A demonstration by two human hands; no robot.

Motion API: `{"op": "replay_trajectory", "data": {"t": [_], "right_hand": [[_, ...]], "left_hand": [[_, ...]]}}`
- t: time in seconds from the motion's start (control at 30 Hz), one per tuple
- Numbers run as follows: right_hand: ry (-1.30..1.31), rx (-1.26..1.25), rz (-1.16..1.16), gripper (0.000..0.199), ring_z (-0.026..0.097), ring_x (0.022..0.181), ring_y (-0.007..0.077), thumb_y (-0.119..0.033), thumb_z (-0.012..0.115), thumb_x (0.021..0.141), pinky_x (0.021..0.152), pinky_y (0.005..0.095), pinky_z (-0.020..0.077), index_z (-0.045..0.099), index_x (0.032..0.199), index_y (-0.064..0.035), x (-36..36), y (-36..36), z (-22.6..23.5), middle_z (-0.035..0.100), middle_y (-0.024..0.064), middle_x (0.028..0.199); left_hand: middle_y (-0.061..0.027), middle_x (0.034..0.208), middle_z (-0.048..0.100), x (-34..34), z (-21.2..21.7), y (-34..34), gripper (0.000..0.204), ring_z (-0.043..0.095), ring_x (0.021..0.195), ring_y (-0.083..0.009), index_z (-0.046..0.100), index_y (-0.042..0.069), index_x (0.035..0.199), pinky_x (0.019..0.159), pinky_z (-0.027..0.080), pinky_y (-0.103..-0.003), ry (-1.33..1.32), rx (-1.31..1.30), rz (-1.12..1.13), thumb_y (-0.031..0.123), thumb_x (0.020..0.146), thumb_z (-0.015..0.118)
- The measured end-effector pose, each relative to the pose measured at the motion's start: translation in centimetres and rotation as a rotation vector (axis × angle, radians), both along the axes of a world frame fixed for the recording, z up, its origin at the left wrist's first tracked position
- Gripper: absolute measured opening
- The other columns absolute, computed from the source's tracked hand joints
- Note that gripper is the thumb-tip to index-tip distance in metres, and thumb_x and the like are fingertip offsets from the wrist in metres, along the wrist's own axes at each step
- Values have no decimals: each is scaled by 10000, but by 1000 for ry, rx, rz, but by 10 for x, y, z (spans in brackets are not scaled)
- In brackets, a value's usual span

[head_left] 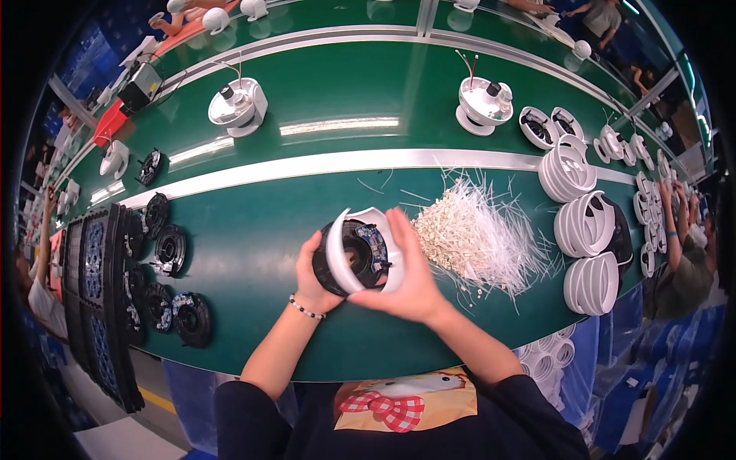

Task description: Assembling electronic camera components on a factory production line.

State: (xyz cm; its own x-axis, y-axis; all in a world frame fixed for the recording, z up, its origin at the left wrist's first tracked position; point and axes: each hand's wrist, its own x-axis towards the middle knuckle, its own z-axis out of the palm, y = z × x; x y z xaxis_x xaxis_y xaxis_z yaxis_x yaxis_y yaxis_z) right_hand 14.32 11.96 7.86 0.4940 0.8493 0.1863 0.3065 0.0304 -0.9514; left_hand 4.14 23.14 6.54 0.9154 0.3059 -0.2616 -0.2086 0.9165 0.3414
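Over the middle of the green table, my left hand (pixel 312 277) is wrapped round the left side of a black round housing (pixel 325 264). A curved blue circuit board (pixel 375 244) shows inside it. My right hand (pixel 412 284) grips a white ring-shaped shell (pixel 336 244) with a cut-out in its rim, fingers on the far right side and thumb along the near edge. The white shell sits against the black housing, slightly tilted; whether they are joined I cannot tell. To the right of my right hand lies a heap of thin white wires with small cream connectors (pixel 468 234).
Several black housings (pixel 170 249) stand at the left beside a black tray rack (pixel 96 268) of circuit boards. Stacked white shells (pixel 586 226) line the right. On a belt beyond the white rail (pixel 345 162), white assemblies (pixel 484 107) stand apart. Other people work at both sides.
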Motion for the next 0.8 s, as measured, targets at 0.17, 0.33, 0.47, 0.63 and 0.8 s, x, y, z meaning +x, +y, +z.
{"op": "replay_trajectory", "data": {"t": [0.17,0.33,0.47,0.63,0.8], "right_hand": [[-388,-19,-96,1092,258,1158,407,-355,791,460,943,462,270,176,1273,34,-11,-1,5,208,286,1290],[-422,-19,-75,1092,279,1156,398,-373,801,445,944,458,271,201,1274,9,-4,2,11,229,265,1290],[-495,40,-39,1071,300,1177,383,-376,809,448,954,447,263,238,1272,1,-15,4,16,252,249,1301],[-335,25,43,1168,306,1200,299,-346,829,445,991,390,262,129,1306,20,-2,-4,-6,256,199,1311],[119,84,142,1277,352,1171,291,-324,848,408,954,379,328,14,1324,-16,1,7,-3,257,209,1311]], "left_hand": [[-126,1090,524,9,2,-8,528,522,988,-228,471,31,1124,858,438,-363,11,87,80,434,852,266],[-131,1107,514,13,2,-2,542,514,1009,-240,461,34,1145,875,429,-378,10,53,62,446,850,269],[-122,1151,491,-1,10,-1,558,494,1040,-236,415,43,1207,905,401,-376,17,142,116,434,832,279],[-76,1079,539,9,-15,-15,460,534,928,-154,437,52,1199,808,438,-286,34,338,130,361,897,280],[-94,1306,331,6,-11,-23,601,382,1160,-200,179,131,1341,974,313,-322,-169,134,162,510,878,237]]}}
